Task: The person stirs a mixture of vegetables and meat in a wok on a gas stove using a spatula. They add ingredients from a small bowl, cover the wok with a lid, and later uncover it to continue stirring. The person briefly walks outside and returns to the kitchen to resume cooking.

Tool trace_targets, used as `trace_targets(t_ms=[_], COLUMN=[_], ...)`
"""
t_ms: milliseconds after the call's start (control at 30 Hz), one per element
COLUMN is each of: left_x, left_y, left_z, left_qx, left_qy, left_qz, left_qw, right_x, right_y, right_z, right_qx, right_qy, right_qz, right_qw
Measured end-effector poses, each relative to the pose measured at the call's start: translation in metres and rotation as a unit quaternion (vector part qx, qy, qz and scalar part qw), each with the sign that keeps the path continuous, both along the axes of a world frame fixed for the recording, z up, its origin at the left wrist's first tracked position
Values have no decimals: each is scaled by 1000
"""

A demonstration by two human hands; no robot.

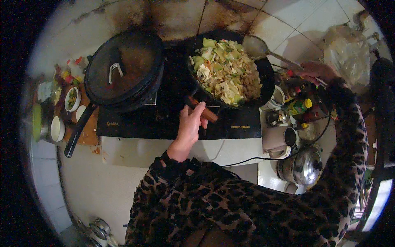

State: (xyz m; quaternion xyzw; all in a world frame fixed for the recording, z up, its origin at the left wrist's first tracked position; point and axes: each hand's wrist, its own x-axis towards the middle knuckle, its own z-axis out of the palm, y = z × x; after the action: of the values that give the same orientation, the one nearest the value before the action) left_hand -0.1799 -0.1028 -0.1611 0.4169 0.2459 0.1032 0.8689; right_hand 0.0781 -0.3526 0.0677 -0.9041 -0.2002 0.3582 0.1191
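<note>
Spotted garment (230,206); wok (267,84) on cooktop (164,128); tiles (279,25).

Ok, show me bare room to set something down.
The black cooktop has a bare patch in front of the lidded pan and a narrow gap between that pan and the wok. Crowded: right of the wok, with cups, bottles and a metal pot; far left, with bowls.

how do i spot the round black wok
Find the black rectangular stovetop. On its right half sits the round black wok holding mixed food. Unlike the lidded black pan, it's open, its brown wooden handle in the left hand.
</note>
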Motion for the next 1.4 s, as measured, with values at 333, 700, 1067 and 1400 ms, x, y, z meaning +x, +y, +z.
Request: trace_targets(t_ms=[333, 700, 1067, 1400], left_x=[3, 1, -1, -2], left_y=[-1, -5, -4, 4], left_z=[5, 6, 8, -1], left_qx=[0, -34, -15, -22], left_qy=[16, 6, 0, -3], left_qz=[6, 45, 27, -28], left_qw=[1000, 998, 1000, 999], right_x=[33, 83, -46, -149], right_y=[-11, -9, 17, -66], right_z=[-38, -21, -16, 37], right_qx=[116, -21, -52, -315], right_qy=[64, -464, -554, -396], right_qz=[66, 481, 553, 218], right_qw=[989, 743, 620, 834])
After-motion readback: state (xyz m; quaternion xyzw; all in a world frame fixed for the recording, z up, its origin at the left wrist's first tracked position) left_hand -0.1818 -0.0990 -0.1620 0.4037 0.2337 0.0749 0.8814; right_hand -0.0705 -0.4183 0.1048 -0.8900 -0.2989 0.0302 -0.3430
